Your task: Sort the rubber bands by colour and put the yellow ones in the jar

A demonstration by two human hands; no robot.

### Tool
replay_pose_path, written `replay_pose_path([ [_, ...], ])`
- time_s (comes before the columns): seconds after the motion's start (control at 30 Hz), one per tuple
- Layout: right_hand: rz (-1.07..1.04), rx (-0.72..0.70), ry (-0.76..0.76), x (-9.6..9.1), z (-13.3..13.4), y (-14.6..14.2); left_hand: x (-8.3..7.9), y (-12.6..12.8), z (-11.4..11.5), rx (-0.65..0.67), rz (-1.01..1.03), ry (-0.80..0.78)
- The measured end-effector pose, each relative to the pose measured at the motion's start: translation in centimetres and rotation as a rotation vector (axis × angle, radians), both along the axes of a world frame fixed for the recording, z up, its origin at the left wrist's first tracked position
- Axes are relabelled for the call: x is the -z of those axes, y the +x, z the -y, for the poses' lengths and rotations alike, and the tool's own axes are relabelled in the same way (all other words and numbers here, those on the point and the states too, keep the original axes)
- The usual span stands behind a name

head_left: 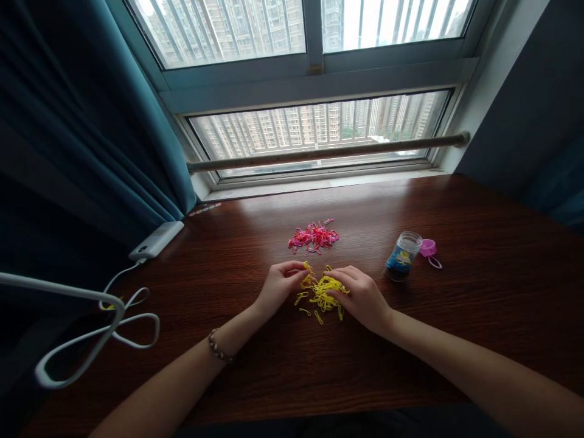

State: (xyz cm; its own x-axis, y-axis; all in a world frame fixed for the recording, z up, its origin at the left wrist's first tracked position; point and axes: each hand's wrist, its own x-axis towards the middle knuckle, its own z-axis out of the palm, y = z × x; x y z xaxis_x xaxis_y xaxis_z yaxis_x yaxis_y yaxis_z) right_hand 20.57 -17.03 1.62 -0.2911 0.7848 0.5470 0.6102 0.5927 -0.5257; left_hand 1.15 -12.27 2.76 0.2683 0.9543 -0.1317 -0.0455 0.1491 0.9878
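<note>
Left hand (pixel 279 283) pinches loops (pixel 308 266); right hand (pixel 365 298), grip unclear, brushing hard could spill the pile (pixel 323 295) off the counter's near edge (pixel 274 410).

A blue curtain (pixel 109 115), wooden desk (pixel 246 237) and window (pixel 314 125) suggest a home.

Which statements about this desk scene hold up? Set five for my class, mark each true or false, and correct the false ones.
1. The left hand and right hand are both at the small yellow loops. True.

2. The pink and red loops lie nearer the window than the yellow ones. True.

3. The clear jar is sealed. False: its mouth is open, and a pink lid lies beside it.

4. The bracelet is on the right wrist. False: it is on the left wrist.

5. A horizontal rail crosses in front of the window's lower pane. True.
</note>
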Motion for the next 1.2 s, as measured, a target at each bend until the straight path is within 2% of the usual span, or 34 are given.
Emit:
replay_pose_path([
  [0.17,-0.072,-0.042,0.057,-0.1,0.0,-1.1,-0.1,1.9,0.8,0.057,-0.003,0.068],
  [0.3,-0.105,-0.023,0.070,0.0,-0.2,-1.4,-0.2,2.9,1.4,0.102,-0.021,0.080],
  [0.53,-0.153,-0.009,0.046,0.1,-0.4,-1.4,0.1,2.6,1.5,0.151,0.001,0.054],
  [0.77,-0.163,0.026,0.016,0.4,-1.2,-0.9,0.5,2.7,1.7,0.205,0.236,-0.086],
  [0.93,-0.167,0.056,0.021,0.4,-1.3,-0.8,0.4,2.5,1.5,0.208,0.167,-0.038],
  [1.2,-0.203,-0.061,0.148,0.1,-0.9,-0.4,-0.1,2.2,1.6,0.209,0.155,-0.094],
])
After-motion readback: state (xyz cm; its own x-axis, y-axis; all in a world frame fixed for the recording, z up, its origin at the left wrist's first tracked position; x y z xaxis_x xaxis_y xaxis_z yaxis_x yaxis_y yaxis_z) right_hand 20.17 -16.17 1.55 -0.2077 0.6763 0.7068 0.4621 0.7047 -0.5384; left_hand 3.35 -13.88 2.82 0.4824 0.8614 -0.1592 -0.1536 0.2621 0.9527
